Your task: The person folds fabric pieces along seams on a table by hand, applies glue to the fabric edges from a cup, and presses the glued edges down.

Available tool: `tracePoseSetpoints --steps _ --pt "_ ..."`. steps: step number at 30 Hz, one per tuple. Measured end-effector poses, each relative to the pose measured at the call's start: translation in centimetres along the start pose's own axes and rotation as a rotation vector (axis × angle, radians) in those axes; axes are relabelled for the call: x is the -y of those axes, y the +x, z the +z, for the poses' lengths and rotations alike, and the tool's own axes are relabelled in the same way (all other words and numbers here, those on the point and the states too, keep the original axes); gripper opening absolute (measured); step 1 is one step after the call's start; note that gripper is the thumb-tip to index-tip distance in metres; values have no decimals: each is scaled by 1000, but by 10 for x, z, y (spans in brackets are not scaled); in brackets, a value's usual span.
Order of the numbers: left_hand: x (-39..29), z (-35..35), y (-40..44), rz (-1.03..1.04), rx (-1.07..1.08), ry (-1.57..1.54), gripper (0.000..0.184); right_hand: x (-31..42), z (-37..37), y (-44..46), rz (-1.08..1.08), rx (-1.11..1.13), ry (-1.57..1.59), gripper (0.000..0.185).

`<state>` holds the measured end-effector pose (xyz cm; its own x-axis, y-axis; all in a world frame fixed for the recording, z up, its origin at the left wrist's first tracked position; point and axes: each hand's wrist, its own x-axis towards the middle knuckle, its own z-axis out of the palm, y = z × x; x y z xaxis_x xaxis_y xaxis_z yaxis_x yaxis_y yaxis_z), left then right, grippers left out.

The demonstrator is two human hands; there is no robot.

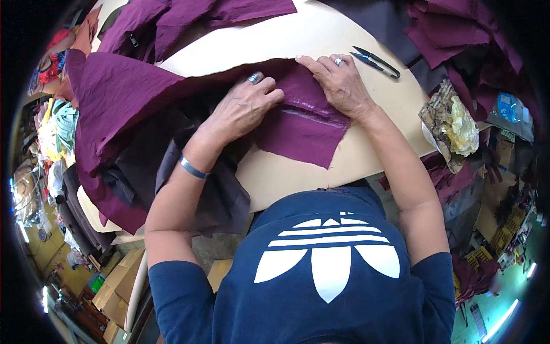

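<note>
A maroon cloth garment piece (pixel 303 143) lies on the cream tabletop, with a dark slit (pixel 312 116) edged by a shiny strip across it. My left hand (pixel 246 106), ringed and with a bracelet at the wrist, has its fingers curled into the cloth left of the slit. Along the far edge of the same cloth, my right hand (pixel 341 86) grips the fabric, its index finger reaching left on the edge. The cloth's wide maroon part (pixel 123 97) spreads to the left, over dark lining (pixel 149 149). Both hands' fingertips are partly hidden by the cloth.
Black thread snips (pixel 375 62) lie right of my right hand. More maroon pieces (pixel 189 23) rest at the back, others (pixel 452 28) at the far right. A rough yellowish lump (pixel 458 126) sits at the table's right edge. Cardboard boxes (pixel 120 284) stand below left.
</note>
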<state>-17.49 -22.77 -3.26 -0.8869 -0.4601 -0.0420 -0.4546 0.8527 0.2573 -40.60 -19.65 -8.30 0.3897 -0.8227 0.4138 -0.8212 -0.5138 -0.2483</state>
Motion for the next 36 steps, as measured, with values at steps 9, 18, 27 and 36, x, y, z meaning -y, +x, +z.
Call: tracePoseSetpoints --steps 9,18,27,36 --pt "19 -1 -7 85 75 120 25 0 -1 0 5 19 17 49" --pt "26 -11 -8 211 103 188 15 1 -1 -1 5 33 -7 48" --pt "34 -9 -10 258 62 286 11 1 -2 0 12 24 2 47" --pt "40 -11 -22 163 29 379 8 1 -1 0 24 19 -16 47"
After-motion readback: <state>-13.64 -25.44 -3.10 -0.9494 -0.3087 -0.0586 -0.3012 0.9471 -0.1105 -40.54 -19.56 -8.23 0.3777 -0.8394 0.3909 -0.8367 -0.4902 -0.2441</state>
